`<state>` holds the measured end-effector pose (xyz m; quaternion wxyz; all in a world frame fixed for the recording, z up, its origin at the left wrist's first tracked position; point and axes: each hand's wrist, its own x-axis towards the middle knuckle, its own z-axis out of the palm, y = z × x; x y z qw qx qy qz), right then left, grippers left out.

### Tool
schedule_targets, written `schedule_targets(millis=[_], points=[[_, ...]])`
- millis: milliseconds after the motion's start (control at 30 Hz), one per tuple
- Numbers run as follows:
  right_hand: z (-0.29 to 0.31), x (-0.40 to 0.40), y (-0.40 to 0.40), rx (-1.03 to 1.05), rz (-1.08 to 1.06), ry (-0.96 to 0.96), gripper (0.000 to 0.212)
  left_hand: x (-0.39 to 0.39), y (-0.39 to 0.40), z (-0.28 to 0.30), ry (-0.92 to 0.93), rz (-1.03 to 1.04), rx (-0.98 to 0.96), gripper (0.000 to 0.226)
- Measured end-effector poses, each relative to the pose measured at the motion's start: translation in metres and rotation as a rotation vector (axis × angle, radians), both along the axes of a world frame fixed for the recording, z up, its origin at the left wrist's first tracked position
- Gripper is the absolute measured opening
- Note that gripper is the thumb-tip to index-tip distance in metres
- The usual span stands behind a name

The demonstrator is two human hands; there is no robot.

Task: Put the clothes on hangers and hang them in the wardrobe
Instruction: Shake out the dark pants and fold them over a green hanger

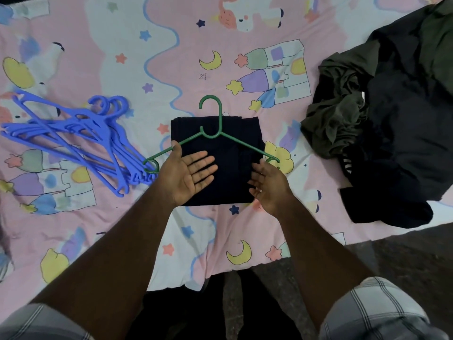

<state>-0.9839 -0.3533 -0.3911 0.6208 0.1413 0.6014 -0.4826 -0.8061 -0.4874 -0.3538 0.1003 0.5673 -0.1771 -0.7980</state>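
Observation:
A folded dark navy garment (230, 153) lies flat in the middle of the bed. A green plastic hanger (212, 123) lies on top of it, hook pointing away from me. My left hand (188, 175) hovers palm up over the garment's left side, fingers straight, its thumb touching the hanger's left arm. My right hand (269, 185) is beside the garment's right edge, fingers relaxed and spread, near the hanger's right tip. Neither hand grips anything.
A heap of several blue hangers (73, 138) lies on the left of the bed. A pile of dark and olive clothes (382, 114) sits at the right. The pink patterned bedsheet (122, 57) covers the bed; dark floor (392, 253) shows at the lower right.

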Motion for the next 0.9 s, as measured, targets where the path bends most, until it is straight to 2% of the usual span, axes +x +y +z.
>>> schedule_targets(millis=[167,300,367,433,533,633,767,833,900], points=[[0.004,0.015,0.009,0.013,-0.014,-0.062,0.033,0.003,0.000,0.001,0.040,-0.010,0.027,0.086],[0.002,0.016,0.019,0.141,-0.139,0.082,0.029,0.012,-0.004,-0.001,0.076,-0.001,0.043,0.084],[0.003,0.007,0.017,0.138,-0.243,0.128,0.024,0.018,-0.012,0.000,0.069,0.040,0.007,0.077],[0.003,-0.008,0.009,0.103,-0.266,0.220,0.014,0.024,-0.024,-0.001,-0.020,0.076,-0.115,0.057],[-0.005,-0.034,-0.009,0.132,-0.057,0.575,0.012,0.035,-0.043,-0.010,-0.338,0.056,-0.449,0.012],[-0.016,-0.054,-0.020,0.177,0.326,0.892,0.022,0.046,-0.058,-0.021,-0.499,-0.034,-0.631,0.021],[-0.029,-0.071,-0.030,0.215,0.753,0.967,0.023,0.052,-0.070,-0.034,-0.461,-0.226,-0.526,0.020],[-0.033,-0.074,-0.033,0.205,0.804,0.988,0.019,0.052,-0.073,-0.036,-0.469,-0.323,-0.524,0.011],[-0.032,-0.075,-0.037,0.168,0.757,1.048,0.018,0.051,-0.079,-0.037,-0.514,-0.373,-0.601,0.007]])
